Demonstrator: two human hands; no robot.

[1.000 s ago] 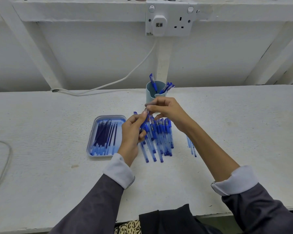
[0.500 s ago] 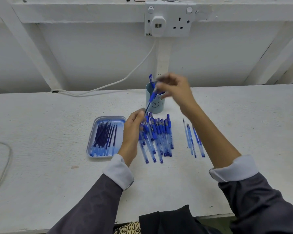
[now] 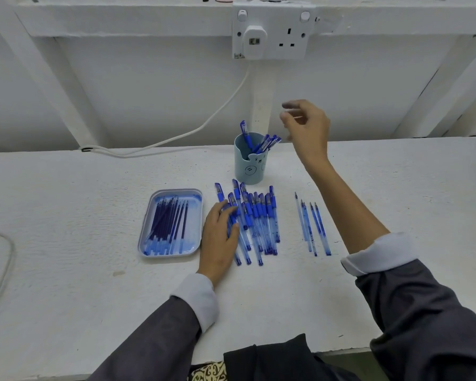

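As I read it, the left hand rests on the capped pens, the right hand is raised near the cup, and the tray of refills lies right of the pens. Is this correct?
Not quite. The head view shows the tray of refills left of the capped pens, not right. The rest holds: the left hand rests on them and the right hand is raised near the cup.

We saw bright, even, bluish light and faint shadows; the raised right hand (image 3: 308, 127) was motion-blurred, and the frame edges bowed.
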